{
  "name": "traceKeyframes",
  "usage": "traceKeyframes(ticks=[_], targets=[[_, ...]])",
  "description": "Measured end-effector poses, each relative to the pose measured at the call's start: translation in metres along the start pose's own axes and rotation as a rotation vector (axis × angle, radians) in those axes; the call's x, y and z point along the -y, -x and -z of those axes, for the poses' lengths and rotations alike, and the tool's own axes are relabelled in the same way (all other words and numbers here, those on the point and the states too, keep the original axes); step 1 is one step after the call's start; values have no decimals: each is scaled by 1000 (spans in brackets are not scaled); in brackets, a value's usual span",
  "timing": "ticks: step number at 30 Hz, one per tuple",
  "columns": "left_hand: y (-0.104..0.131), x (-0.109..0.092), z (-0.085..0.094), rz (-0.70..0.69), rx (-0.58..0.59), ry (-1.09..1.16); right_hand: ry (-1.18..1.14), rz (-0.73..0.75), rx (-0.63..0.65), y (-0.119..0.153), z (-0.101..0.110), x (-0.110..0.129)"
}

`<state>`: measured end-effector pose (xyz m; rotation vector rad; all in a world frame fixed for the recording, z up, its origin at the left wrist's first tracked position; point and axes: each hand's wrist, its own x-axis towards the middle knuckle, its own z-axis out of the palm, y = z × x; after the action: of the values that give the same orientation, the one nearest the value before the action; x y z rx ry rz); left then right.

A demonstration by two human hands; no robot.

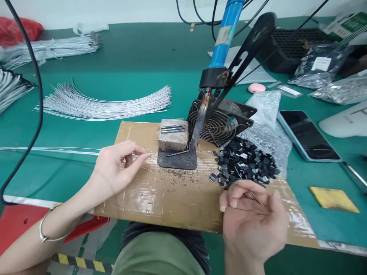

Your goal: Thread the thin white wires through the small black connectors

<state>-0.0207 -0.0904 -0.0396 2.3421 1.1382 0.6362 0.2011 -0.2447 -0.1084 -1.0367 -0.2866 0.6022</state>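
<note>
My left hand [116, 166] is closed in a pinch on several thin white wires [71, 151]. Their long ends trail off to the left, and short tips stick out past the thumb near the black base plate [177, 159]. My right hand [254, 217] is turned palm up with curled fingers around a thin silvery strand [257, 198], whose exact kind I cannot make out. Just beyond those fingers lies a pile of small black connectors [248, 160]. A blue-handled soldering iron [225, 42] hangs in a stand, its tip pointing down beside a pale block [172, 142].
Cardboard [172, 206] covers the front of the green bench. Behind it stand a black fan [215, 126] and a fanned bundle of white wires [106, 103]. To the right lie a phone [309, 133], a yellow sponge [334, 198] and bubble wrap [266, 107]. A black cable [38, 84] loops at left.
</note>
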Motion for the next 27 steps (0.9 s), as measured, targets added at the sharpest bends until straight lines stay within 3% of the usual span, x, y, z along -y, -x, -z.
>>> traceKeyframes(ticks=[7, 12, 16, 20, 24, 27], targets=[[-3, 34, -13, -131, 93, -91, 10, -34, 30, 4, 0, -1], [2, 38, -13, -224, 103, -193, 9, -26, 45, 3, 1, -1], [-7, 38, -4, -250, 6, -256, 4, -38, 57, 2, 1, -2], [-46, 55, -1, -270, -56, -481, -9, -37, 54, 2, 2, -3], [-102, 84, -11, -275, -3, -561, -14, -56, 44, 3, 3, -3], [-130, 97, -20, -278, 36, -573, -17, -62, 48, 3, 3, -3]])
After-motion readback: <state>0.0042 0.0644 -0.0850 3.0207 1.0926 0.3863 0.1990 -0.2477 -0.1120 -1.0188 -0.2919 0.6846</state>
